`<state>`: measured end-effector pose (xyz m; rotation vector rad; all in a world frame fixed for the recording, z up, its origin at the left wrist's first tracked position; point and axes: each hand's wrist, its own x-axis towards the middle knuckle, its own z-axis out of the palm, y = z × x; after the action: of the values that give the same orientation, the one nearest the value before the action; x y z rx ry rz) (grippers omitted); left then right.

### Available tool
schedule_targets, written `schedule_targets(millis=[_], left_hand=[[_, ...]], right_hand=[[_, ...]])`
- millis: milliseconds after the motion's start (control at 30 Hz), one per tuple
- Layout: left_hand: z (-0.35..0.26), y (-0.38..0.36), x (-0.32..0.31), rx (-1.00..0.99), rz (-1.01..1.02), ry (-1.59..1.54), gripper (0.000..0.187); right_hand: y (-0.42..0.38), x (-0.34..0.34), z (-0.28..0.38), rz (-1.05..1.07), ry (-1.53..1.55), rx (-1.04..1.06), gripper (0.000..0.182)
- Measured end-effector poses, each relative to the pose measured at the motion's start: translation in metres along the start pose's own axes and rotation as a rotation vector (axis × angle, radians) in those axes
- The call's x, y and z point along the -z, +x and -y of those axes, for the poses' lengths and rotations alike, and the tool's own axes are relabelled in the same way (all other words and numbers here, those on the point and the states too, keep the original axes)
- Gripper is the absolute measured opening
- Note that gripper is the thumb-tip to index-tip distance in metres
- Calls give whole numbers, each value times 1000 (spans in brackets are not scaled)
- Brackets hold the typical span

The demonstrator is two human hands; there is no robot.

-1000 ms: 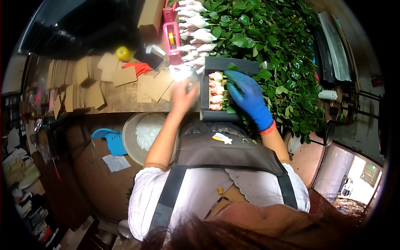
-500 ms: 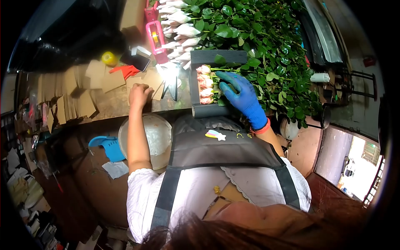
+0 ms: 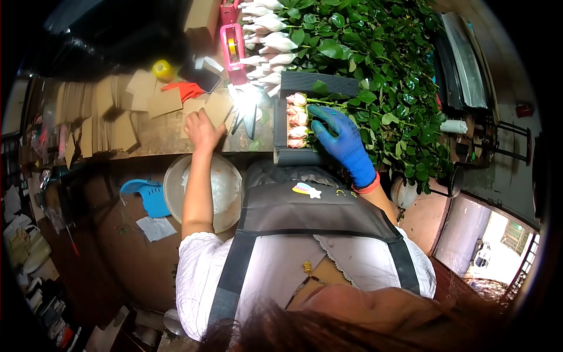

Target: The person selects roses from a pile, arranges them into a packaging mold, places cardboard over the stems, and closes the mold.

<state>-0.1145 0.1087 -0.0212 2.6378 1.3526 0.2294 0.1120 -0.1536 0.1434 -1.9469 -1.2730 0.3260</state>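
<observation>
My bare left hand (image 3: pixel 202 130) rests over the near edge of loose cardboard pieces (image 3: pixel 219 108), its fingers bent and the thumb apart. My right hand (image 3: pixel 339 136), in a blue glove, is just right of a row of pale pink roses (image 3: pixel 297 120). Its fingers are curved and apart, with nothing visible between them. The roses lie in a dark ribbed holder (image 3: pixel 319 83), their leafy stems running right. Scissors (image 3: pixel 248 117) lie between my left hand and the holder, partly washed out by glare.
Leafy stems (image 3: pixel 375 64) and white-netted buds (image 3: pixel 278 41) cover the right back of the table. A pink tape dispenser (image 3: pixel 233 56), phone (image 3: pixel 205 78), yellow fruit (image 3: pixel 162 70) and cardboard stacks (image 3: pixel 88 100) are further left. A round bin (image 3: pixel 174 188) stands below the table's edge.
The view has shifted, so the table items appear further right. My left hand has moved slightly forward over the cardboard pieces. My right hand stays beside the roses.
</observation>
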Motion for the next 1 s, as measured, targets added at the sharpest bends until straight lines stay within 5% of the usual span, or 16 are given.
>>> schedule_targets(millis=[100,133,200,300,367,400,467,533,700,833,967,1000], left_hand=[[-7,-2,8,6,-177,-197,73],[-12,-2,15,1,-257,-294,74],[-54,-10,60,151,7,-754,80],[-127,-39,106,6,253,-886,86],[-157,-53,100,-224,126,-971,86],[-165,-55,93,-255,86,-1076,85],[-161,-45,96,-307,207,-1042,70],[-152,-31,97,-331,106,-931,36],[-134,-4,85,-414,106,-795,18],[-155,14,85,-742,231,-777,31],[-183,20,74,-932,520,-382,109],[-188,22,76,-897,564,-332,113]], right_hand=[[-2,2,-3,23,-16,29,39],[-3,2,0,64,187,-102,40],[-7,0,10,146,593,-366,42],[-2,-9,14,211,640,-395,43],[2,-8,-3,197,388,-293,33],[13,6,16,161,455,-443,30],[17,20,-20,135,507,-430,29],[26,41,-32,234,635,-681,33],[27,13,-84,461,630,-791,30],[26,-11,-86,416,363,-706,31],[23,-12,-75,371,194,-649,31],[22,-14,-73,359,183,-666,31]])
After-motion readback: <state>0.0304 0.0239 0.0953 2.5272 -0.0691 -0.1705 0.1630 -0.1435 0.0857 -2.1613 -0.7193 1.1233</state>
